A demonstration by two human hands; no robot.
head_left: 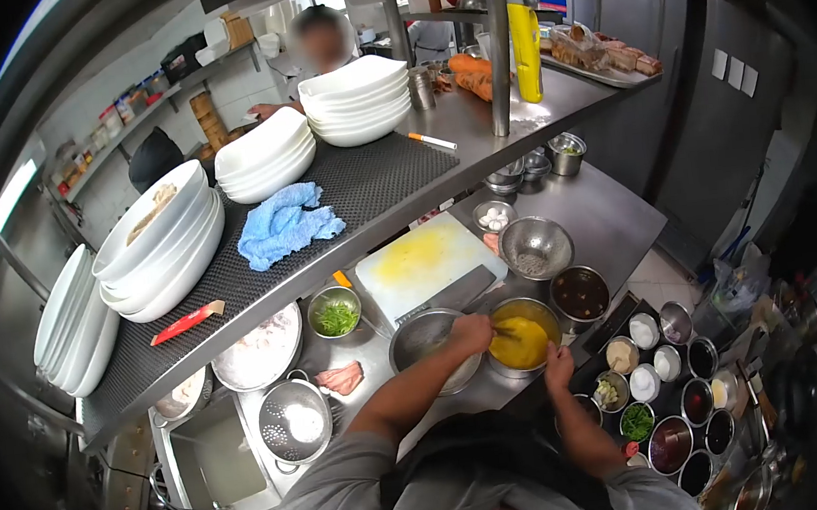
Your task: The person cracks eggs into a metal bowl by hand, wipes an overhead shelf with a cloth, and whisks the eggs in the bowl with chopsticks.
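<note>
My left hand (pixel 472 333) is closed around a thin utensil (pixel 505 332), whose lower end dips into a yellow, egg-like liquid (pixel 521 345). Its exact kind is too small to make out. The liquid lies in a steel bowl (pixel 554 315). My right hand (pixel 559 366) grips that bowl's near right rim, fingers bent round it. Beneath my left wrist sits another steel bowl (pixel 403 339), partly covered by my forearm. A large knife (pixel 447 293) rests along the near edge of a white cutting board (pixel 398 246) stained yellow.
Overhead, a steel shelf (pixel 372 182) carries stacked white bowls (pixel 355 103) and a blue cloth (pixel 286 225). Several seasoning containers (pixel 645 382) stand at right. A colander (pixel 295 421), raw meat (pixel 340 379) and a sink (pixel 214 461) are at left. Another person (pixel 322 52) stands behind the shelf.
</note>
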